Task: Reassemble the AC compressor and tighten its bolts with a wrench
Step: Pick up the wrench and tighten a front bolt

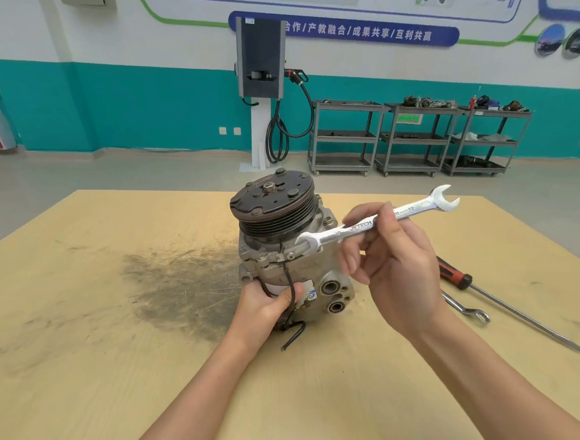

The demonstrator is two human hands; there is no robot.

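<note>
Steadying AC compressor (286, 254) upright on wooden table (120, 369), left hand (267, 307) wrapped round lower housing. Pinched double open-end wrench (378, 220) mid-shank in right hand (391, 264), lower jaw at housing bolt (290, 255); seating unclear. Judged likely to slip and round bolt, given light fingertip hold.

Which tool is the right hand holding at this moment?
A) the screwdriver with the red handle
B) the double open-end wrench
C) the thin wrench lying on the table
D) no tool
B: the right hand pinches the silver open-end wrench by its shank, one end by the compressor; the red-handled screwdriver lies on the table.
</note>
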